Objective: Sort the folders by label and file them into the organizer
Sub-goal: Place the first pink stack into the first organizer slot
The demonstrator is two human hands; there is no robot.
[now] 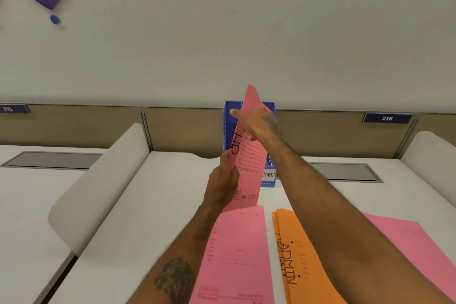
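A pink folder marked HR (249, 155) is held upright and tilted in front of the blue organizer (230, 116) at the back of the desk. My left hand (223, 185) grips its lower left edge. My right hand (259, 123) holds its upper part, fingers across the top. A white label reading "NANCE" (269, 175) shows on the organizer's front. On the desk in front lie another pink folder (234, 254), an orange folder marked ADMIN (296, 254) and a third pink folder (407, 242) under my right forearm.
A white curved divider (103, 180) stands to the left and another (429, 150) to the right. Grey cable hatches (54, 159) (345, 171) sit in the desk. A tan partition (185, 128) with number plates 215 and 216 backs the desk.
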